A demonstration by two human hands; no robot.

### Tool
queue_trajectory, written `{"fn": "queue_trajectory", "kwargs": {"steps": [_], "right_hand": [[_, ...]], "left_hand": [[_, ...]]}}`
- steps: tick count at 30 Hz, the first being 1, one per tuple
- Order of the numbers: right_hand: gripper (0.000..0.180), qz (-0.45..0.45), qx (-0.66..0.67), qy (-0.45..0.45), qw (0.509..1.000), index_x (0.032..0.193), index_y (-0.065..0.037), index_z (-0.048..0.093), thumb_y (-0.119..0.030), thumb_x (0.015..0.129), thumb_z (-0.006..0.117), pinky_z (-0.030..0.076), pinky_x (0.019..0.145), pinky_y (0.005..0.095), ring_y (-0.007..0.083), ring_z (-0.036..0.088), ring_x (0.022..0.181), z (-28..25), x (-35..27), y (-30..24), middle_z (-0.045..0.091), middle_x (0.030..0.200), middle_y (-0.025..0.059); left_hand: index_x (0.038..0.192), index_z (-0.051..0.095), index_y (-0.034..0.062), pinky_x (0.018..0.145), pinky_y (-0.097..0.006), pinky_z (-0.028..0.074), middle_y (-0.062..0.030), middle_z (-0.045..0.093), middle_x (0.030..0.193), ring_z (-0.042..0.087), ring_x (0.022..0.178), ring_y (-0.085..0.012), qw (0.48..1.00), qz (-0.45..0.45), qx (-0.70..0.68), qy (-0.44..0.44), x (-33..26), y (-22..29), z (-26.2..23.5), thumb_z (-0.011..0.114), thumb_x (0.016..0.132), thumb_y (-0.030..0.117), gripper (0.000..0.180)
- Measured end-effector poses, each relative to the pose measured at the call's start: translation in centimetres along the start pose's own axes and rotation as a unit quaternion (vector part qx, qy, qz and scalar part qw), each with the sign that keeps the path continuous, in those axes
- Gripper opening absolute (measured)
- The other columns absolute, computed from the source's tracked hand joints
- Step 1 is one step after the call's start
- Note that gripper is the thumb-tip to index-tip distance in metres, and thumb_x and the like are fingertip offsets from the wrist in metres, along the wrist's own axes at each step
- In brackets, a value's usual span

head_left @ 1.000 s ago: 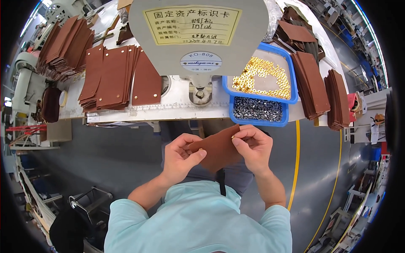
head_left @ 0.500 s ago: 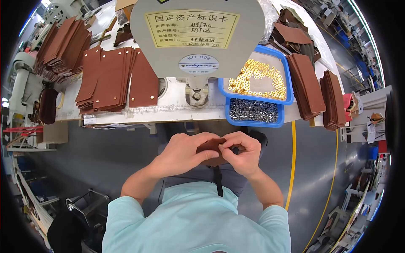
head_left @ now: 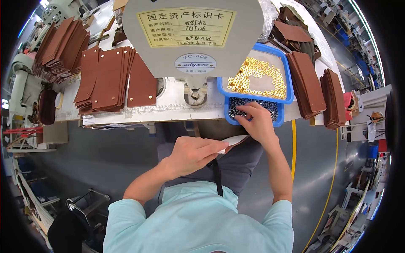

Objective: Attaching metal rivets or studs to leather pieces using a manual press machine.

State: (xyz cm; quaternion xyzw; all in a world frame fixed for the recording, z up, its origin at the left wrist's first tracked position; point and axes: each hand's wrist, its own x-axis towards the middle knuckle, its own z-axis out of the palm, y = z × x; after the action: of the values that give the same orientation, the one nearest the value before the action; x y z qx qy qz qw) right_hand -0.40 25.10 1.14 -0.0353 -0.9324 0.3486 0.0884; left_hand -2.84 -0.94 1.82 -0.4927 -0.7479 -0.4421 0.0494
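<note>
- Left hand (head_left: 192, 155): fingers clamped on a brown panel (head_left: 236, 141), thumb hidden beneath or behind them.
- Panel lies at the left fingertips and runs rightward from them, bent over so a whitish face shows above a brown edge; held above the lap, below the table edge.
- Right hand (head_left: 260, 123): reaching past the panel's far end, thumb and forefinger bent toward each other over the lower blue tray (head_left: 281, 113). Cannot tell whether a piece sits between the tips.
- Dark, shiny metal bits (head_left: 274, 109) lie under and around the right fingers, inside that tray.
- Just beyond the right fingers: upper blue tray (head_left: 289, 71), overlapping the lower one, gold-coloured rings (head_left: 276, 80) spread on its pale bottom.
- Ahead of the left fingers: grey machine head (head_left: 160, 59), metal fitting (head_left: 196, 96) below it.
- Further off, left of the left fingers: brown panels with metal studs (head_left: 112, 80), stacked.
- Right of the right fingers: two more brown stacks (head_left: 308, 84), side by side.
</note>
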Motion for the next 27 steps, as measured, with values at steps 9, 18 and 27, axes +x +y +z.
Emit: {"fn": "queue_trajectory", "kwargs": {"steps": [9,18,27], "right_hand": [[0.011,-0.098,-0.063,0.063,0.991,0.094,-0.001,0.077,-0.006,0.085,0.077,0.057,0.073,0.0394,0.0334,0.072,0.081,1.7,0.9,2.0,0.073,0.090,0.0143],[0.016,0.055,0.221,-0.023,0.973,0.100,0.000,0.077,0.002,0.084,0.079,0.057,0.072,0.0259,0.0115,0.072,0.081,-0.5,-2.4,-3.1,0.077,0.087,0.0078],[0.032,-0.006,0.266,-0.192,0.945,0.113,0.000,0.074,0.012,0.086,0.061,0.060,0.080,0.0318,0.0253,0.075,0.087,-1.3,-4.5,-6.4,0.075,0.095,0.0147]], "left_hand": [[0.101,0.074,0.0076,0.058,-0.028,0.058,-0.0064,0.078,0.096,0.075,0.074,-0.0191,0.987,0.115,0.029,0.112,-0.2,-0.3,-0.4,0.082,0.073,0.006,0.029],[0.092,0.072,0.0068,0.059,-0.029,0.058,-0.0072,0.077,0.091,0.074,0.074,-0.0203,0.988,0.112,-0.017,0.101,-0.3,-0.2,-0.5,0.085,0.068,0.002,0.027],[0.093,0.073,0.0077,0.058,-0.031,0.056,-0.0049,0.075,0.088,0.071,0.069,-0.0212,0.994,0.045,-0.068,0.076,-0.7,0.4,-0.1,0.085,0.066,0.001,0.030]]}}
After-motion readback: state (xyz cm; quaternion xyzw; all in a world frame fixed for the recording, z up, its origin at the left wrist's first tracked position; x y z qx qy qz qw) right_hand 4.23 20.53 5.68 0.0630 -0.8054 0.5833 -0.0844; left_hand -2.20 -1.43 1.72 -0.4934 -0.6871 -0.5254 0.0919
